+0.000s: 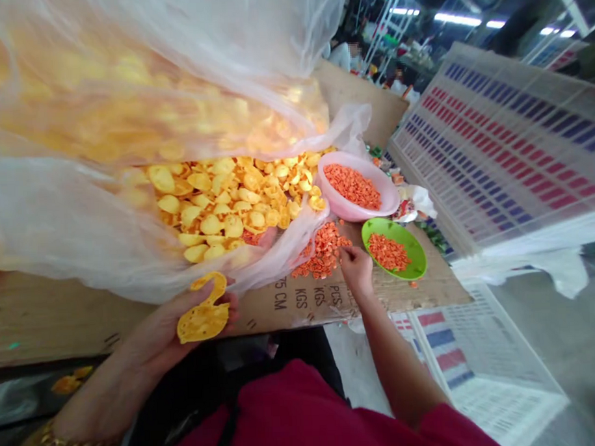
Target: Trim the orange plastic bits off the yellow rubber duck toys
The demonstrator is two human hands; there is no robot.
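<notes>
My left hand point(167, 328) holds a flat-edged yellow duck-shaped plastic piece point(203, 320) near the front edge of the cardboard-covered table, its hollow side up. At a loose pile of small orange pieces point(322, 251), the fingers of my right hand point(356, 271) are pinched together; whatever is between them is hidden. Right beside that hand stands a green bowl point(418, 251) with more orange pieces. Behind the pile is a pink bowl point(336, 205), also holding orange pieces. Many yellow plastic shells point(219, 206) spill from the mouth of a large clear plastic bag point(83, 224).
Printed cardboard point(300, 301) covers the table. White crates point(509, 144) with red and blue slots are stacked on the right, and another white crate point(502, 372) sits lower down. A crumpled white wrapper point(418, 202) lies behind the green bowl. People are in the far background.
</notes>
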